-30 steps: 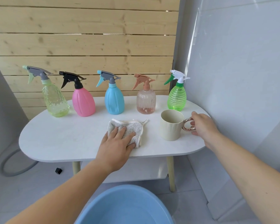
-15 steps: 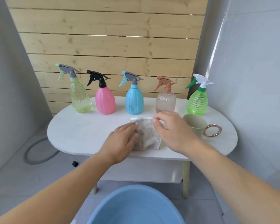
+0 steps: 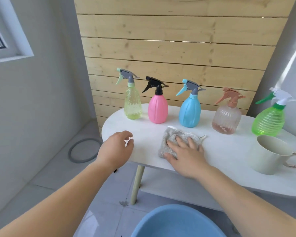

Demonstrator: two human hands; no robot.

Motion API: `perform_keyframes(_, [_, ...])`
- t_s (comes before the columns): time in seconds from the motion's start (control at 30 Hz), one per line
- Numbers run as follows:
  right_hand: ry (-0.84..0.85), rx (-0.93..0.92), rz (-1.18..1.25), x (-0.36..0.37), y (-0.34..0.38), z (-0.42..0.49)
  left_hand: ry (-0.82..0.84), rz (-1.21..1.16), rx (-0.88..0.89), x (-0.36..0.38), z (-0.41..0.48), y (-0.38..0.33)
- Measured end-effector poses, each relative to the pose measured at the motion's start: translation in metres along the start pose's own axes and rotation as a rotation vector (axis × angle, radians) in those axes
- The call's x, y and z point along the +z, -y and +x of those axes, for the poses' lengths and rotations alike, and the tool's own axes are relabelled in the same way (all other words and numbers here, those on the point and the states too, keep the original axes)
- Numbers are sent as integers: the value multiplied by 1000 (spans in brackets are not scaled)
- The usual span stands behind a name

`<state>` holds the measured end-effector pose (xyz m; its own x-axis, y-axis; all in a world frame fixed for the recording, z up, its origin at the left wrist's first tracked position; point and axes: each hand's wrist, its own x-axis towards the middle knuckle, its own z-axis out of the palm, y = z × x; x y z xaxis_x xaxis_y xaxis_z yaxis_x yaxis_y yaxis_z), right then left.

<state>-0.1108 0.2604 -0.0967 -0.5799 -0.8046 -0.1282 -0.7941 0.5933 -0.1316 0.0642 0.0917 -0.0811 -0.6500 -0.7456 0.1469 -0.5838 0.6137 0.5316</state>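
Basin: a blue basin (image 3: 176, 221) sits lowest in my view, in front of the surface's near edge.
My left hand: my left hand (image 3: 116, 149) is at the left end of the surface, fingers loosely curled and holding nothing, apart from the cloth.
My right hand: my right hand (image 3: 186, 156) lies flat on the cloth, fingers straight and spread, pressing it down.
Cloth: the grey cloth (image 3: 169, 140) is bunched on the white surface (image 3: 229, 151) near its front edge, in front of the blue bottle.
Mug: a cream mug (image 3: 270, 158) stands upright to the right, its metal ring handle pointing right.
Bottles: five spray bottles stand along the back: yellow bottle (image 3: 132, 106), pink bottle (image 3: 157, 109), blue bottle (image 3: 189, 112), peach bottle (image 3: 226, 118), green bottle (image 3: 269, 122).
Backdrop: a wooden slat wall (image 3: 169, 48) rises behind them.
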Motion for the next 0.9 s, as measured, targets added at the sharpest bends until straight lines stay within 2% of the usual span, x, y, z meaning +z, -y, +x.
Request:
perform_keyframes(0.17, [-14, -156, 16, 10, 89, 23, -30, -49, -123, -19, 9, 25])
perform_keyframes(0.3, [-26, -203, 3, 11, 131, 44, 0, -172, -184, -26, 15, 39])
perform_keyframes(0.5, [-35, -265, 138, 7, 104, 46, 50, -136, -158, -20, 16, 48])
perform_keyframes(0.6, [-20, -291, 94, 10, 89, 37, 39, -168, -132, -18, 16, 46])
perform_keyframes(0.9, [-69, -234, 66, 23, 123, 52, -32, -286, -174, -10, 24, 48])
